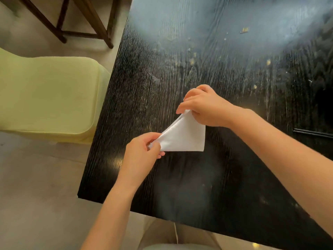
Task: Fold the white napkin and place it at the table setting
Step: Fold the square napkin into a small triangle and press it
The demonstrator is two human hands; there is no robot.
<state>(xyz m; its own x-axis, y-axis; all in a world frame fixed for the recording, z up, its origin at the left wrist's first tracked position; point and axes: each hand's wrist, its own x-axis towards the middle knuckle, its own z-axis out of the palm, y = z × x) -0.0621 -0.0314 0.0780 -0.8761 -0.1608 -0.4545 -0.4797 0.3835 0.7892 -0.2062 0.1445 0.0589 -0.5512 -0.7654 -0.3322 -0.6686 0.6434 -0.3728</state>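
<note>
White napkin (187, 136) triangle, long edge diagonal, apex lower-right

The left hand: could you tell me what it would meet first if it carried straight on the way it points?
Probably the white napkin it already pinches, then the right hand at the far corner.

White napkin (185, 137); black wood-grained table (198, 177); pale yellow chair (48, 94).
</note>
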